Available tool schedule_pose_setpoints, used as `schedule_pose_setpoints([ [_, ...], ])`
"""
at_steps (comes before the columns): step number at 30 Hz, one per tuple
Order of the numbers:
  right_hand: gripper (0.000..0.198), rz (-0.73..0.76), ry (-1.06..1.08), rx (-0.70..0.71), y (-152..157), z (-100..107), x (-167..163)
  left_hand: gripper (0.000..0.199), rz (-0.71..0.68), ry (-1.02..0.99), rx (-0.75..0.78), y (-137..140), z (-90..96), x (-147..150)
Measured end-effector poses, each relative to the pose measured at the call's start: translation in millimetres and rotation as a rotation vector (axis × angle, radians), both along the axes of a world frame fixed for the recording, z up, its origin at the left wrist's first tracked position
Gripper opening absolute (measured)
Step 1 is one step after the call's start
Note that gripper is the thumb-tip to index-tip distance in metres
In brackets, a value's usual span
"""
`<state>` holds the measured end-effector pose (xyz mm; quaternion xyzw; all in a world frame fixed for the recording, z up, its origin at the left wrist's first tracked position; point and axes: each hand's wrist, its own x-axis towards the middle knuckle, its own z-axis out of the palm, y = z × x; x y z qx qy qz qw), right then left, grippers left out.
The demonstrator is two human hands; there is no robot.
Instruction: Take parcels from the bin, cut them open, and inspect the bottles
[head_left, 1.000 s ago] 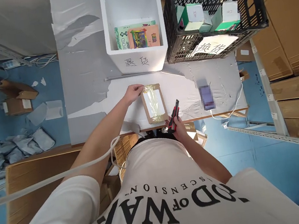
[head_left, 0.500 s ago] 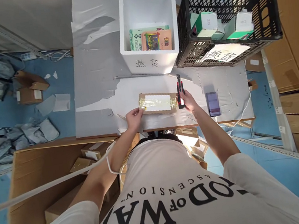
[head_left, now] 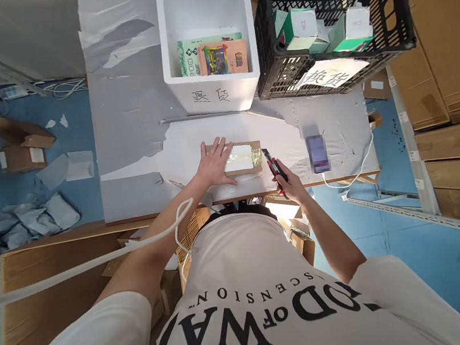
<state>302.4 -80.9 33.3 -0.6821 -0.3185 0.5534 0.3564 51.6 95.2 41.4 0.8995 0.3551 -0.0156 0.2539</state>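
A small cardboard box point(head_left: 240, 158) with a white label and clear yellowish tape lies flat near the table's front edge. My left hand point(head_left: 215, 163) rests on its left end, fingers spread, covering that part. In my right hand point(head_left: 290, 182) is a black and red box cutter point(head_left: 275, 168), gripped by its handle. Its blade points up and left, close to the box's right end; whether it touches the cardboard I cannot tell.
Behind the box stand a white foam bin point(head_left: 215, 91) holding colourful packets and a black plastic crate point(head_left: 336, 58) with green-white cartons. A phone point(head_left: 318, 154) with a white cable lies right. A large open carton point(head_left: 51, 280) stands below left; stacked boxes point(head_left: 455, 159) are at right.
My left hand has gone from pinching the box's left edge to lying spread on top of it. The box cutter has moved down beside the right end and now tilts left.
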Motion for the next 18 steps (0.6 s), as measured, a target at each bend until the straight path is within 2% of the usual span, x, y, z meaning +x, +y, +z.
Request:
schedule_pose_setpoints([
  [4,0.079,-0.030,0.076,-0.001,1.7,-0.6,-3.0,0.129,0.032,0.034,0.020,-3.5,-2.5,2.1],
  [9,0.077,0.005,0.090,0.002,4.8,2.9,2.3,0.123,0.077,-0.002,0.046,-6.0,-5.1,2.5],
  [18,0.071,0.221,0.023,-0.044,18.6,32.6,26.0,0.117,0.156,-0.105,0.052,-6.4,-14.3,2.4],
])
